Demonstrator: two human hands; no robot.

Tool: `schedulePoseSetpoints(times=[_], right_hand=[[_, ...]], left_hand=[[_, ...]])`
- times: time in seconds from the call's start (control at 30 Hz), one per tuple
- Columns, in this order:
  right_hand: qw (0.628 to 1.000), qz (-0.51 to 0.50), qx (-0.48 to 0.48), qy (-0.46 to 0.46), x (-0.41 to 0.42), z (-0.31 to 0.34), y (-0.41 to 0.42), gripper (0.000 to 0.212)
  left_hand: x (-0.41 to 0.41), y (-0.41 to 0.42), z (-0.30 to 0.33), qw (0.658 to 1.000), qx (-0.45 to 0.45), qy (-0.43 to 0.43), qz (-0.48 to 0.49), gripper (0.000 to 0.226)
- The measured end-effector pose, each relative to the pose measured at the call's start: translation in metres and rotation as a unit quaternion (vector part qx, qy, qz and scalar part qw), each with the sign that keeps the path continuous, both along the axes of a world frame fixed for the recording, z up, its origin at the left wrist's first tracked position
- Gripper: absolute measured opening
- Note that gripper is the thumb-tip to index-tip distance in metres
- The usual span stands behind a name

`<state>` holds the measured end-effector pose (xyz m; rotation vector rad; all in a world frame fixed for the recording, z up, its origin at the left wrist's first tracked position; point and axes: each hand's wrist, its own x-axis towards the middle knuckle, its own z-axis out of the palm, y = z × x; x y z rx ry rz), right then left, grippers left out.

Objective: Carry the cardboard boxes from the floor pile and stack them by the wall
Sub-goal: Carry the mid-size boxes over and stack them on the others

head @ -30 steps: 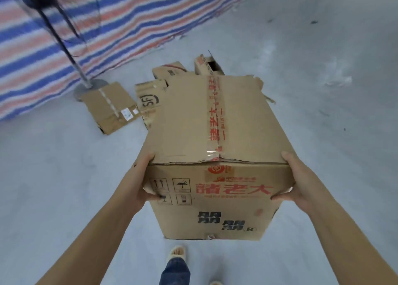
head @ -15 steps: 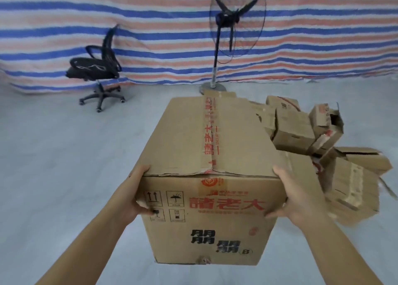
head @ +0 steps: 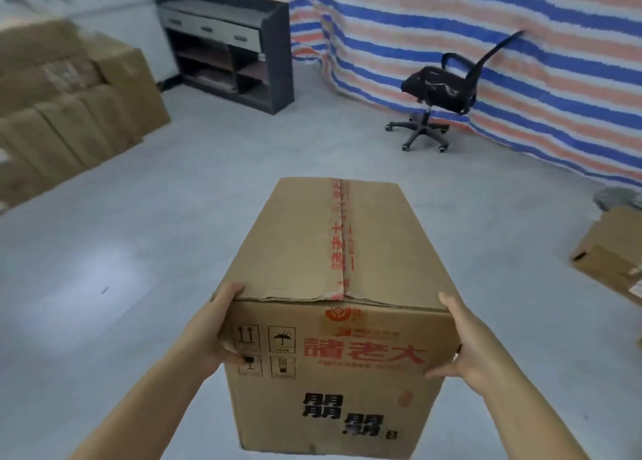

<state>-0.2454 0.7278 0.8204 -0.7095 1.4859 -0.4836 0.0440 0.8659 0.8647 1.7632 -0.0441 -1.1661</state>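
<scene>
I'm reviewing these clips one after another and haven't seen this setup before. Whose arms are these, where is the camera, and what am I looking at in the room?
No machine here: a person wears a wide-angle camera on the head, looking forward and down. The left hand and right hand clasp opposite sides of a taped cardboard box, held off the grey floor. At far left is a blurred stack of boxes by the wall. Beyond are a dark shelf unit, an office chair and a striped tarp. Another box lies at right.

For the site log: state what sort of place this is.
Probably a storeroom or small warehouse: stacked cardboard boxes along the wall, bare concrete floor, and a striped tarp hung as a partition.
</scene>
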Motion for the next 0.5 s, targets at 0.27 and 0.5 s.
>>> schedulePoseSetpoints(times=[0.27, 0.5], right_hand=[[0.983, 0.182, 0.026, 0.019, 0.208, -0.014, 0.008, 0.046], [0.946, 0.325, 0.015, 0.016, 0.347, -0.008, 0.004, 0.047]], left_hand=[[0.139, 0.103, -0.018, 0.976, 0.021, 0.044, 0.211, 0.039], [0.201, 0.154, -0.021, 0.937, 0.006, 0.067, 0.343, 0.022]])
